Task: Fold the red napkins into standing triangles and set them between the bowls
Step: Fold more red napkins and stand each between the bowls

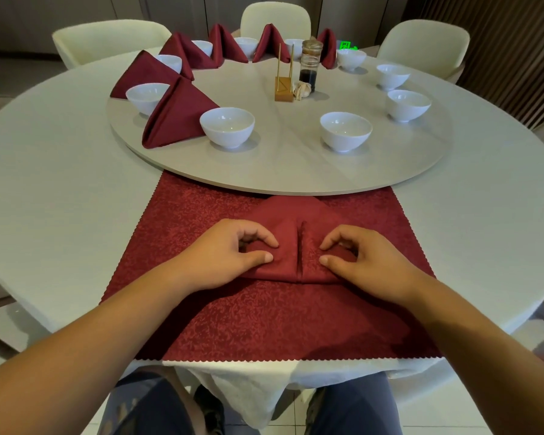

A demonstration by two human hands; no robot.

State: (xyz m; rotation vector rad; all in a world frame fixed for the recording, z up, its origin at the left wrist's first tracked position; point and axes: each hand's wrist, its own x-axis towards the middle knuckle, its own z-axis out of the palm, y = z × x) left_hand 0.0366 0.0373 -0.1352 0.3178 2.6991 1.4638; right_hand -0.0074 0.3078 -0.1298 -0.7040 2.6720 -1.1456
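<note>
Nearest us are our legs in blue jeans [352, 409], below the tabletop's edge, and our bare forearms reaching forward over a patterned red cloth [264, 324] spread on the tabletop [60, 183]. On that cloth lies the napkin [291, 221] we are folding. It is flat, its two flaps meet at a centre seam, and its peak points toward the turntable [296, 174].

Our left hand [230, 255] pinches the left flap between curled thumb and forefinger, and our right hand [368, 262] pinches the right flap the same way. We judge the napkin light, soft and limp, keeping a crease only where pressed, so we would take it by the folded edges beside the seam.

On the turntable, standing napkins [176, 114] fill the gaps along the left and far side. The gap between the near left bowl [227, 127] and the near right bowl [346, 130] has none.
</note>
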